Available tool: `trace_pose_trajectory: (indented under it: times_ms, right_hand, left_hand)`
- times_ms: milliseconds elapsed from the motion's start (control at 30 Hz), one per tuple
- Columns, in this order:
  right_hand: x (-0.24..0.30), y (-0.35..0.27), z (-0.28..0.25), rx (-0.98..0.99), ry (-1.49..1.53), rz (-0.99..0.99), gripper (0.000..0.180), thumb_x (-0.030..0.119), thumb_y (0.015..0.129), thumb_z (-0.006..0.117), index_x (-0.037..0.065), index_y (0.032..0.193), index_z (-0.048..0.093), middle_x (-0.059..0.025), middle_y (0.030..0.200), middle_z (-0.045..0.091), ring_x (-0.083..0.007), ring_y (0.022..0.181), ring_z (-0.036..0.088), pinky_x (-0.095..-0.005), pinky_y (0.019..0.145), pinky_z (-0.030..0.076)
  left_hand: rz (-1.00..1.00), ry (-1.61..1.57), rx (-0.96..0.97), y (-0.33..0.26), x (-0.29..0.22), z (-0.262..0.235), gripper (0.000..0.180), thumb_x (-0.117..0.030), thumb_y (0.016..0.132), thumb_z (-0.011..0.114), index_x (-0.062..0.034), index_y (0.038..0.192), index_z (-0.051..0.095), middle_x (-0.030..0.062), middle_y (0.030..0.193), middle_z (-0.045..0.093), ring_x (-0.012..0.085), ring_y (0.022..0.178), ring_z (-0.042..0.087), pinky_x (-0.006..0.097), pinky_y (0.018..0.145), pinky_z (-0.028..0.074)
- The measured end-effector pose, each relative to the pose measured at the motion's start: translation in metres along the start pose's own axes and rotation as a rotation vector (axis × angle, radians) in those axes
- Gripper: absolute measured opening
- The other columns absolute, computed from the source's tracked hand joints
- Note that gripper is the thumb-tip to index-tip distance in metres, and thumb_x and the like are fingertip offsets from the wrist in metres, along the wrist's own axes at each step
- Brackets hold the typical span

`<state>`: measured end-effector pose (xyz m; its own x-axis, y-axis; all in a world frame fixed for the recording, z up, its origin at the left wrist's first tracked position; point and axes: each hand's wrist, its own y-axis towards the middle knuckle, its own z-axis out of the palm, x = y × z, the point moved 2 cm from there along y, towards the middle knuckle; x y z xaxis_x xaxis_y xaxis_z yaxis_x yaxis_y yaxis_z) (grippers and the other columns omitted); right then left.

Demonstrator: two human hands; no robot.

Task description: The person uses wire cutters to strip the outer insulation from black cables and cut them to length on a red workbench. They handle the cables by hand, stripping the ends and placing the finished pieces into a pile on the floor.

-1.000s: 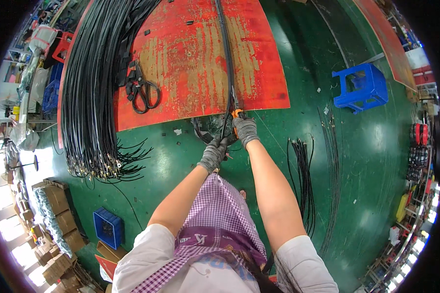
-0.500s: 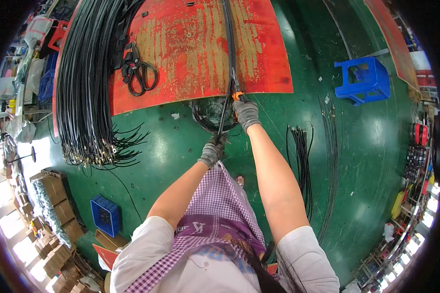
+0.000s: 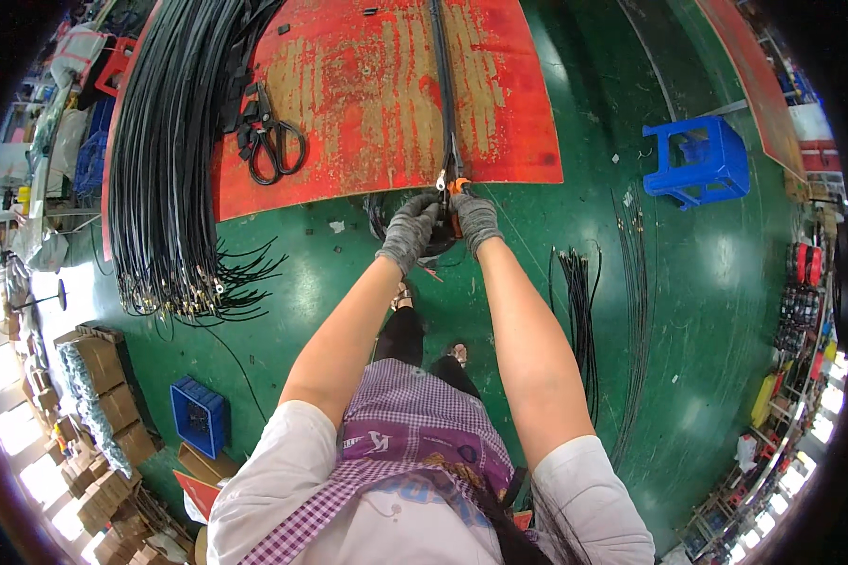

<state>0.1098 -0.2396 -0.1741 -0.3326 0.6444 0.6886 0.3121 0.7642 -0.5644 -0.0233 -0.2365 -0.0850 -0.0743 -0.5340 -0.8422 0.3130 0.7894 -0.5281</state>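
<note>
My left hand [image 3: 411,229], in a grey glove, is closed at the front edge of the red board, gripping a black cable. A shiny metal ring terminal [image 3: 441,180] shows just above its fingertips. Beside it, my gloved right hand [image 3: 475,218] is wrapped round an orange-handled tool [image 3: 459,186]; its slim metal front points away from me, and its exact kind is unclear. Both hands nearly touch. A strip of black cables [image 3: 441,75] runs from them across the worn red board [image 3: 377,104]. Below the hands, a dark round coil is mostly hidden.
Black-handled scissors [image 3: 276,151] lie left of the cables on the board. A thick bundle of black cables [image 3: 165,160] hangs over its left side. More cables [image 3: 579,320] lie on the green floor, with a blue stool [image 3: 695,160] and blue crate [image 3: 200,414] standing farther out.
My left hand has moved up and away from me to beside my right hand. The ring terminal now shows at its fingertips. My right hand stays nearly in place with the tool.
</note>
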Motion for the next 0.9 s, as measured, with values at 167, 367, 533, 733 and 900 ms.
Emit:
trace_pose_trajectory:
  times_ms: [167,367,533,733,900]
  right_hand:
    - [-0.013,0.009,0.005,0.040,-0.027,-0.046,0.037,0.033,0.075,0.044,0.004,0.095,0.055,-0.0177,0.095,0.057,-0.0320,0.094,0.051,-0.0398,0.078,0.039]
    - [-0.006,0.003,0.002,-0.056,0.107,0.068,0.035,0.031,0.071,0.049,0.003,0.090,0.056,-0.0175,0.088,0.058,-0.0305,0.084,0.053,-0.0383,0.075,0.040]
    - [-0.001,-0.007,-0.002,0.024,0.314,0.274,0.015,0.017,0.067,0.049,0.003,0.065,0.053,-0.0102,0.053,0.052,-0.0223,0.042,0.050,-0.0334,0.040,0.042]
    - [-0.005,-0.002,0.003,-0.079,0.377,0.077,0.012,0.014,0.067,0.050,0.003,0.068,0.054,-0.0077,0.055,0.051,-0.0204,0.043,0.051,-0.0330,0.040,0.043]
    - [0.004,-0.016,-0.006,-0.056,0.500,0.182,0.014,0.019,0.071,0.052,0.005,0.068,0.054,-0.0065,0.055,0.050,-0.0194,0.043,0.049,-0.0329,0.038,0.041]
  left_hand:
    - [0.002,0.236,-0.118,-0.007,-0.005,-0.010,0.020,-0.014,0.079,0.055,-0.0031,0.096,0.056,0.0036,0.087,0.059,0.0107,0.078,0.051,0.024,0.071,0.042]
    - [0.036,0.043,-0.167,0.005,-0.012,-0.014,0.018,-0.013,0.080,0.054,-0.0036,0.094,0.056,0.0035,0.083,0.059,0.0126,0.073,0.054,0.025,0.066,0.044]
    - [0.021,-0.020,-0.153,0.010,-0.019,-0.026,0.015,-0.012,0.080,0.053,-0.0037,0.093,0.055,0.0030,0.080,0.059,0.0116,0.071,0.054,0.025,0.060,0.045]
    - [-0.055,-0.007,-0.168,0.012,-0.024,-0.045,0.014,-0.012,0.081,0.052,-0.0060,0.093,0.056,0.0016,0.076,0.057,0.0087,0.065,0.051,0.022,0.058,0.042]
    - [0.117,0.297,-0.157,0.031,-0.041,-0.033,0.022,-0.018,0.080,0.053,-0.0054,0.098,0.055,0.0081,0.086,0.060,0.0187,0.080,0.056,0.030,0.072,0.043]
